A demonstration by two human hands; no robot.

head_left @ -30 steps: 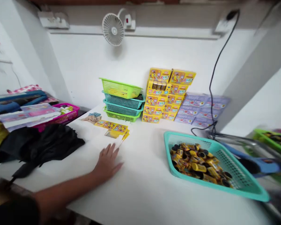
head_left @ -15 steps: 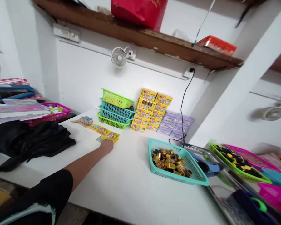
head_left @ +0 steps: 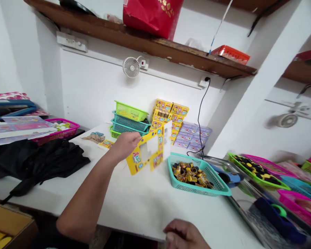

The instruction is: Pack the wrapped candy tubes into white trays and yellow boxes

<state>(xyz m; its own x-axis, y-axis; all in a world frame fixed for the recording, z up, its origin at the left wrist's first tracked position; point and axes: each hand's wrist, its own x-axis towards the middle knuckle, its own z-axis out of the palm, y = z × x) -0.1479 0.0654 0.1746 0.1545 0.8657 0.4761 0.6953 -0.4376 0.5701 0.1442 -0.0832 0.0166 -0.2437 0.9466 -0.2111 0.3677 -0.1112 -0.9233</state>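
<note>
Held up over the white table (head_left: 134,207), a flat yellow printed carton (head_left: 132,166) with a cut-out window is pinched at its top left by my left hand (head_left: 125,147). It is partly unfolded, and a white panel sticks out on its right side. More yellow printed cartons (head_left: 106,143) lie flat on the table behind that wrist, partly hidden. Near the front table edge, my right hand (head_left: 185,235) has loosely bent fingers, a gap by the thumb and nothing visible in it. To the right stands a turquoise basket (head_left: 197,192) of small yellow-and-black cylinders (head_left: 191,174).
Stacked baskets (head_left: 131,121), yellow boxes (head_left: 180,110) and purple boxes (head_left: 189,133) stand along the wall. A black umbrella (head_left: 49,159) lies at left. A metal tray (head_left: 241,211) and coloured baskets (head_left: 259,173) are at right. A shelf (head_left: 142,33) runs above.
My left hand has lifted a yellow carton off the flat stack and brought it up and to the right, partly unfolding. My right hand has come into view at the bottom.
</note>
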